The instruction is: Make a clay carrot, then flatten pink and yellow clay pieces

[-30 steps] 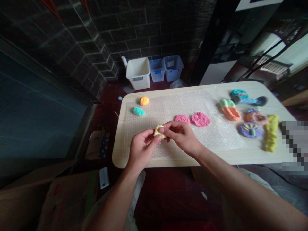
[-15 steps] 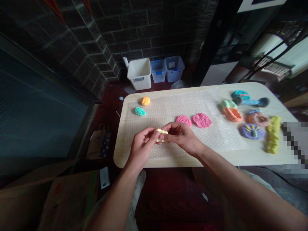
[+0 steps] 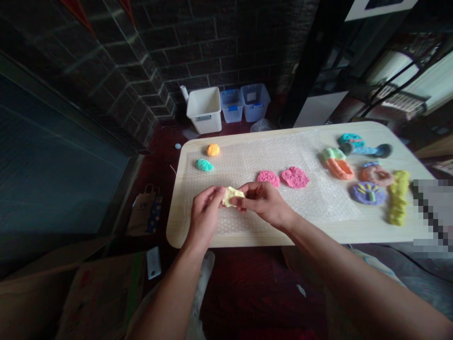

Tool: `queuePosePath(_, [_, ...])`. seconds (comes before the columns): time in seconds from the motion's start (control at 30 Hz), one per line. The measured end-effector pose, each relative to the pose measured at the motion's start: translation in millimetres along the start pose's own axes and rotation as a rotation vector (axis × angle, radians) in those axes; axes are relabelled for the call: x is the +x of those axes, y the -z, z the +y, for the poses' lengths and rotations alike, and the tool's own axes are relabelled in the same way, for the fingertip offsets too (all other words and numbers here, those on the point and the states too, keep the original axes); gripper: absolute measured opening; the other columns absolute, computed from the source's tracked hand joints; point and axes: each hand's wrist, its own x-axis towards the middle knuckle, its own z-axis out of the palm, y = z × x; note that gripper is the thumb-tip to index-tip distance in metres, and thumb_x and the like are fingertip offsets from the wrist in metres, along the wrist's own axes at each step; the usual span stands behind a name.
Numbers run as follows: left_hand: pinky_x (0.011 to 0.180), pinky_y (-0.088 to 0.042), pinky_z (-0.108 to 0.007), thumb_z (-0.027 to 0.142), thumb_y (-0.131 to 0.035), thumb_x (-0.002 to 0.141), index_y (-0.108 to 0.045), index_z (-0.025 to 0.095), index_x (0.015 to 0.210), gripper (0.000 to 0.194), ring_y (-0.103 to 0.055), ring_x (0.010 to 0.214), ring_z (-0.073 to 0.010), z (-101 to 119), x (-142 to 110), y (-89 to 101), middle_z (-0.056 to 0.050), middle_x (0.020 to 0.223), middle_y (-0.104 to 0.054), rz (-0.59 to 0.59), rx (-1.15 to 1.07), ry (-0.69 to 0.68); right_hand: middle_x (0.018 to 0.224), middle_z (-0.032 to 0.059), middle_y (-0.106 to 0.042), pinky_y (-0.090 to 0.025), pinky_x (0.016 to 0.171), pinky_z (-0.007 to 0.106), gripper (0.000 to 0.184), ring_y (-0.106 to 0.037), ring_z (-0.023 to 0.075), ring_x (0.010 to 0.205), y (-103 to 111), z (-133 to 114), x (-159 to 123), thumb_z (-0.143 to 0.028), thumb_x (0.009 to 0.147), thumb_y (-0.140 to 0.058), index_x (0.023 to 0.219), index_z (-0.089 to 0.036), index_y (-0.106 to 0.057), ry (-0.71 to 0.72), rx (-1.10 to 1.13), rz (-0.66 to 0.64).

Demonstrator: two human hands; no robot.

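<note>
Pale yellow, soft-looking clay, one flattened piece with an uneven edge (image 3: 231, 195): I am seeing it held up between both hands, above a clear bubble-wrap sheet (image 3: 240, 158) that is covering part of a pale wood-grain table (image 3: 176, 226).

Risks, in my judgement: the yellow piece is looking thin, so uneven pulling from its two ends could be tearing it; too much thumb pressure could be denting or piercing it; a slackening pinch could be letting it fold or drop onto the wrap. Lying just beyond the right hand is a rough pink clay disc (image 3: 268, 178); lowered knuckles could be squashing it.

Pose, left hand (image 3: 205, 212): pinching the left edge between thumb and fingers, wrist rising from the near side. Pose, right hand (image 3: 271, 203): gripping the right end, thumb lying across the near face, fingers curling behind. Both forearms are slanting inward.

Nearby stock: a second, wavy-edged pink clay piece (image 3: 295, 177) is lying right of the first; an orange clay ball (image 3: 213, 150) and a turquoise clay lump (image 3: 204, 165) are sitting at the far left.
</note>
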Motion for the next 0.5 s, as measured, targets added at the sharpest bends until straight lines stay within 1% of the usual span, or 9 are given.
queuePosePath(0.07, [0.076, -0.054, -0.029, 0.042, -0.068, 0.092, -0.077, 0.018, 0.101, 0.027, -0.072, 0.089, -0.0209, 4, 7, 1.4, -0.008, 0.099, -0.077, 0.103, -0.04, 0.0, 0.069, 0.0029, -0.072, -0.05, 0.055, 0.026, 0.046, -0.062, 0.0122, 0.057, 4, 1, 1, -0.048, 0.067, -0.098, 0.086, -0.013, -0.076, -0.018, 0.007, 0.011])
queuePosePath(0.13, [0.075, -0.054, -0.029, 0.042, -0.066, 0.09, -0.075, 0.018, 0.104, 0.029, -0.072, 0.088, -0.0201, 8, 15, 3.3, -0.008, 0.101, -0.077, 0.217, -0.055, -0.018, 0.068, 0.0027, -0.071, -0.052, 0.052, 0.026, 0.048, -0.063, 0.0134, 0.056, 9, 4, 2, -0.05, 0.069, -0.097, 0.09, -0.014, -0.072, -0.06, -0.02, -0.015])
queuePosePath(0.2, [0.073, -0.053, -0.028, 0.039, -0.068, 0.085, -0.073, 0.018, 0.099, 0.026, -0.07, 0.083, -0.0187, 11, 21, 4.3, -0.007, 0.097, -0.075, 0.298, -0.044, -0.05, 0.065, 0.0018, -0.07, -0.049, 0.048, 0.026, 0.043, -0.063, 0.0146, 0.052, 13, 6, 0, -0.049, 0.077, -0.092, 0.093, -0.015, -0.071, -0.092, -0.141, -0.072])
queuePosePath(0.23, [0.072, -0.052, -0.027, 0.038, -0.069, 0.083, -0.072, 0.018, 0.097, 0.025, -0.07, 0.082, -0.0182, 12, 23, 4.1, -0.007, 0.095, -0.075, 0.315, -0.033, -0.065, 0.063, 0.0014, -0.069, -0.047, 0.047, 0.026, 0.037, -0.062, 0.0147, 0.051, 14, 7, -1, -0.046, 0.082, -0.089, 0.094, -0.015, -0.072, -0.082, -0.256, -0.093])
queuePosePath(0.3, [0.071, -0.051, -0.026, 0.036, -0.07, 0.082, -0.071, 0.018, 0.095, 0.023, -0.07, 0.082, -0.0177, 10, 25, 2.2, -0.006, 0.094, -0.074, 0.309, 0.001, -0.095, 0.064, 0.0028, -0.07, -0.043, 0.05, 0.026, 0.021, -0.062, 0.015, 0.053, 15, 9, -2, -0.034, 0.089, -0.083, 0.093, -0.014, -0.076, 0.011, -0.543, -0.096])
queuePosePath(0.37, [0.072, -0.051, -0.026, 0.037, -0.07, 0.083, -0.07, 0.017, 0.096, 0.023, -0.07, 0.083, -0.0178, 6, 27, -1.0, -0.006, 0.097, -0.075, 0.284, 0.066, -0.128, 0.076, 0.0073, -0.075, -0.045, 0.058, 0.029, 0.01, -0.065, 0.0173, 0.063, 14, 9, -3, -0.023, 0.091, -0.08, 0.093, -0.013, -0.081, 0.163, -0.789, -0.054])
queuePosePath(0.4, [0.073, -0.051, -0.027, 0.038, -0.069, 0.085, -0.07, 0.017, 0.097, 0.024, -0.071, 0.085, -0.0182, 3, 29, -2.7, -0.007, 0.098, -0.075, 0.272, 0.128, -0.149, 0.085, 0.0101, -0.078, -0.048, 0.064, 0.03, 0.01, -0.068, 0.0194, 0.07, 13, 8, -4, -0.02, 0.091, -0.079, 0.097, -0.012, -0.082, 0.231, -0.863, -0.026])
queuePosePath(0.47, [0.074, -0.053, -0.028, 0.04, -0.066, 0.089, -0.07, 0.017, 0.1, 0.026, -0.072, 0.087, -0.0198, -1, 37, -5.9, -0.009, 0.101, -0.076, 0.261, 0.302, -0.204, 0.103, 0.0151, -0.078, -0.053, 0.077, 0.033, 0.02, -0.072, 0.0239, 0.086, 12, 6, -4, -0.02, 0.093, -0.077, 0.11, -0.011, -0.082, 0.326, -0.927, 0.034])
queuePosePath(0.5, [0.075, -0.054, -0.029, 0.04, -0.062, 0.091, -0.069, 0.017, 0.102, 0.026, -0.072, 0.088, -0.0206, -2, 44, -7.3, -0.009, 0.101, -0.076, 0.26, 0.433, -0.251, 0.108, 0.0166, -0.077, -0.054, 0.082, 0.035, 0.025, -0.073, 0.0257, 0.092, 12, 4, -4, -0.022, 0.094, -0.077, 0.116, -0.011, -0.081, 0.357, -0.935, 0.067])
